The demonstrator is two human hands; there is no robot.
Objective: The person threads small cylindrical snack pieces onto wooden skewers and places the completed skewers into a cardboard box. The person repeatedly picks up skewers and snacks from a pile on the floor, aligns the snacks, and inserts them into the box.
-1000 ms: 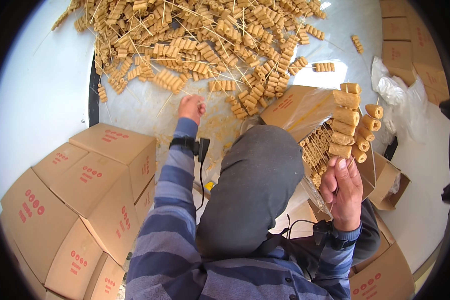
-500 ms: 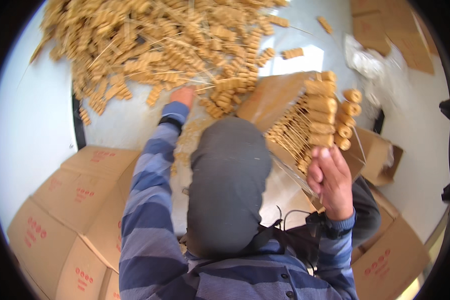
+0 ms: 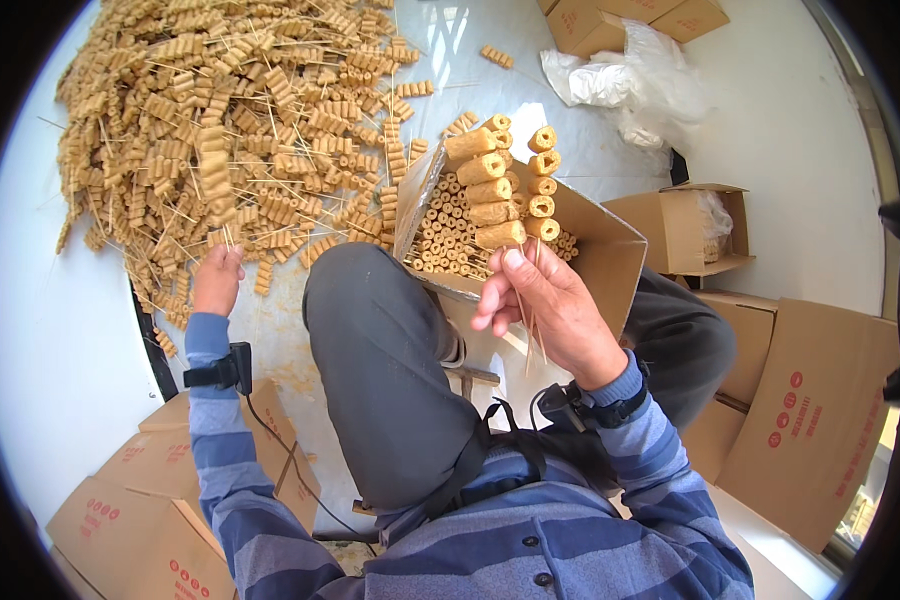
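My right hand (image 3: pixel 560 310) is closed round the thin sticks of several skewers (image 3: pixel 488 190), each threaded with tan, ring-shaped rolls with hollow centres. These rolls stand up above the fingers, over an open cardboard box (image 3: pixel 600 240) packed with more of the same skewers. On the left, my left hand (image 3: pixel 217 280) pinches the sticks of a skewer of the same food (image 3: pixel 213 175) at the near edge of a large heap (image 3: pixel 300 110). Whether it grips more than one skewer cannot be told.
A white plastic bag (image 3: pixel 620 80) lies at the back right near cardboard boxes. A smaller open carton (image 3: pixel 715 235) stands right of the packed box. Printed cartons (image 3: pixel 120 510) fill the near left, and another carton (image 3: pixel 810 420) the near right. My knee (image 3: pixel 370 350) rises between my hands.
My view has shifted. My left hand has moved from the heap's near edge further left and now has a skewer in it. My right hand keeps its bunch, now over the box.
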